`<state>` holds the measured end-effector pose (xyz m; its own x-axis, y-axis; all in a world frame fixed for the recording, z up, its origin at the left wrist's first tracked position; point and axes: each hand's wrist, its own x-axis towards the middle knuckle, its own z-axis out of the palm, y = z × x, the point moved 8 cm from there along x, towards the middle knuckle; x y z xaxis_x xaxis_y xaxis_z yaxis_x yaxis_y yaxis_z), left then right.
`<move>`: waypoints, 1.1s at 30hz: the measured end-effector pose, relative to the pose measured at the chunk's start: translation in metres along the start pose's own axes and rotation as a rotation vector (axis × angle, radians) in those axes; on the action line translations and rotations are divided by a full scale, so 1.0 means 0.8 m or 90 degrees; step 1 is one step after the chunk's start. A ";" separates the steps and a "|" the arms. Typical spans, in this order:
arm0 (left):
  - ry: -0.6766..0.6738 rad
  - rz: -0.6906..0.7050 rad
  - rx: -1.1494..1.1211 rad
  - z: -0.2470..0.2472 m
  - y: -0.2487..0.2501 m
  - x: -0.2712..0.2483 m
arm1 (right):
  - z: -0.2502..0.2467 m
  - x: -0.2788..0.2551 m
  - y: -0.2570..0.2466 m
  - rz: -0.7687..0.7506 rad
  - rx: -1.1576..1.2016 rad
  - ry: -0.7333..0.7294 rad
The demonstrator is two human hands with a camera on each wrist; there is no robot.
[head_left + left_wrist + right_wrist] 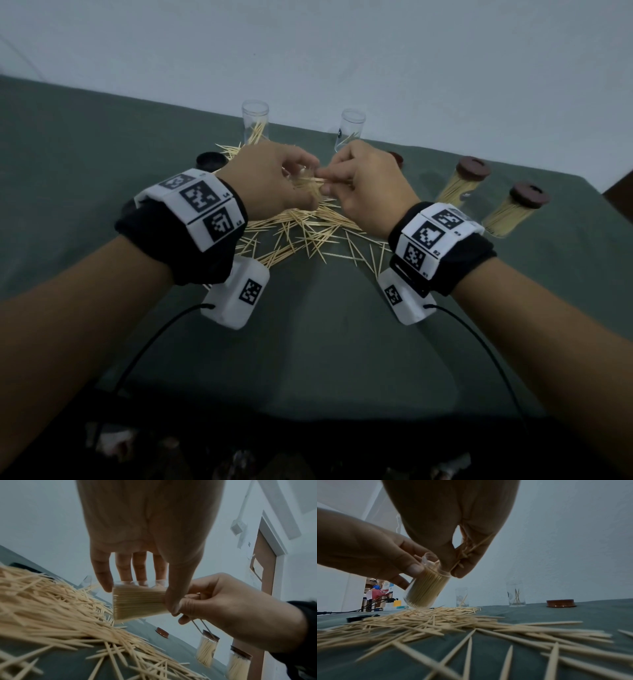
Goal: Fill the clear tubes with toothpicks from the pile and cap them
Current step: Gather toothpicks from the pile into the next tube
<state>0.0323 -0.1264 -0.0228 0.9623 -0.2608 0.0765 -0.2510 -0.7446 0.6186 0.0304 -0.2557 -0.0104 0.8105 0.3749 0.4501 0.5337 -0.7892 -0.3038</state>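
Observation:
My left hand grips a clear tube packed with toothpicks, tilted above the toothpick pile. My right hand pinches a few toothpicks at the tube's open mouth. In the head view the tube is mostly hidden between the hands. Two open clear tubes with a few toothpicks each stand at the table's back. Two full tubes with brown caps stand at the right.
A black cap lies left of the pile and a brown cap lies right of it. The green table ends at a pale wall behind the tubes. Cables run from both wrist cameras toward me.

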 end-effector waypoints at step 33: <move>-0.018 -0.016 -0.008 0.005 -0.004 -0.001 | -0.004 -0.003 0.010 0.069 0.033 -0.069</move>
<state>0.0322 -0.1264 -0.0275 0.9651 -0.2592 0.0385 -0.2248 -0.7434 0.6299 0.0321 -0.2641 -0.0111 0.8842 0.3411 0.3193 0.4506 -0.8033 -0.3896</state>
